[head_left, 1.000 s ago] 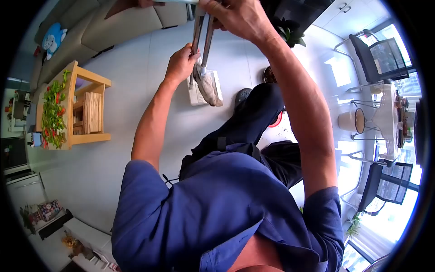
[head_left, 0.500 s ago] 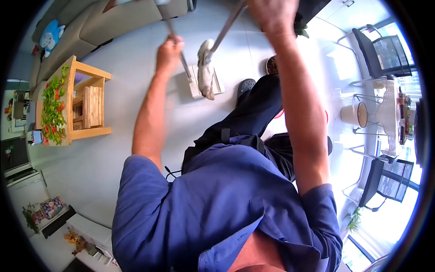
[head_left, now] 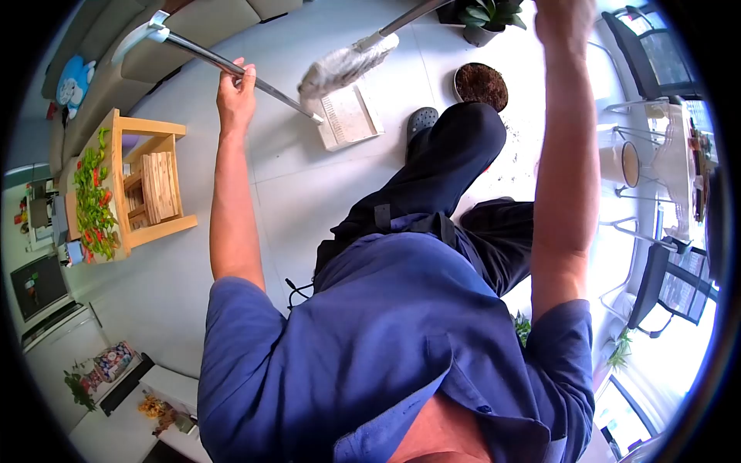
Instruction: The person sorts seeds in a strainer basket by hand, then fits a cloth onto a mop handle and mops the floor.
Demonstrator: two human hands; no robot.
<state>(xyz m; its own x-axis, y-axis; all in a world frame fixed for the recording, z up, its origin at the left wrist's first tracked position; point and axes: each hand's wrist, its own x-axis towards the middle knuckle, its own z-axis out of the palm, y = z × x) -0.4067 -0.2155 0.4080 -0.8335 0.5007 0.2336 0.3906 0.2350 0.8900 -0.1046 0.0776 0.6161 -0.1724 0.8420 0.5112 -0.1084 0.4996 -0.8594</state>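
Observation:
My left hand (head_left: pixel 235 99) is closed round the metal handle of a long-handled dustpan (head_left: pixel 351 119). The pan lies on the floor, and its handle slants up to the left. A broom (head_left: pixel 347 65) with a pale, blurred head is tilted just above the pan's back edge; I cannot tell whether they touch. The broom's metal handle runs out of the top of the picture. My right hand (head_left: pixel 566 27) is at the top edge, its fingers cut off; the raised broom appears to be held by it.
A pot of dark soil (head_left: pixel 481 86) stands beyond my bent knee, with crumbs scattered on the floor near it. A potted plant (head_left: pixel 490 19) is at the top. Left is a wooden table (head_left: pixel 158 224) bearing peppers; right are chairs (head_left: pixel 668 285) and a bin (head_left: pixel 617 163).
My right hand has moved right and the broom head has swung from upright to slanting. My left hand has moved left, tilting the dustpan handle. The soil pot and plant show more fully.

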